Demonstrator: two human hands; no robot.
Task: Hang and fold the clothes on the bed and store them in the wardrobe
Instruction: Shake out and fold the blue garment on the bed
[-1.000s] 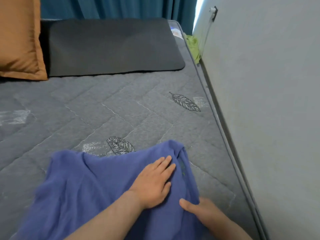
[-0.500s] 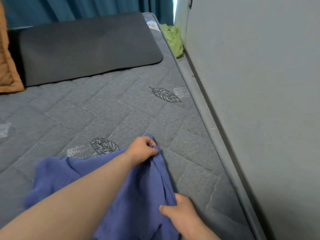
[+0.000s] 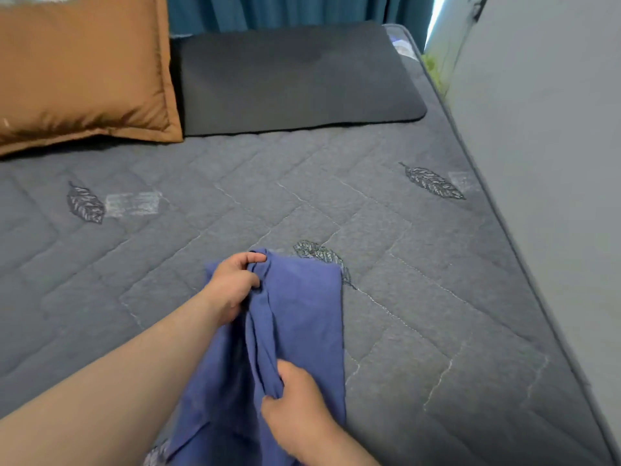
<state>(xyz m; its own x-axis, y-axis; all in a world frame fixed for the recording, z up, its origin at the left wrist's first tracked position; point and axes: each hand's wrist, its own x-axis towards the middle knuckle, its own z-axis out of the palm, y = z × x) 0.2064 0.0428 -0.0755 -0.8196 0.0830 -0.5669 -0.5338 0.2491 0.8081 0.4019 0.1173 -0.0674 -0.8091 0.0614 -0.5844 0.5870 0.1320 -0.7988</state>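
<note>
A blue garment [image 3: 302, 311] lies in a narrow folded strip on the grey quilted mattress [image 3: 168, 257], running from the middle of the bed towards me. My left hand [image 3: 232, 284] grips its far top corner, fingers curled round the bunched cloth. My right hand [image 3: 295, 408] pinches a fold of the same garment nearer to me, at its lower part. The bottom end of the garment runs out of view below.
An orange pillow [image 3: 84, 68] lies at the back left, with a dark grey pillow [image 3: 295, 75] beside it. A grey wall [image 3: 551, 163] runs along the bed's right edge. Teal curtains [image 3: 285, 10] hang behind. Some green cloth [image 3: 433, 68] sits in the far corner gap.
My left hand went from lying flat on the garment to gripping its corner and has carried it across, so the spread-out left side is now folded into a narrow strip. My right hand now pinches a fold.
</note>
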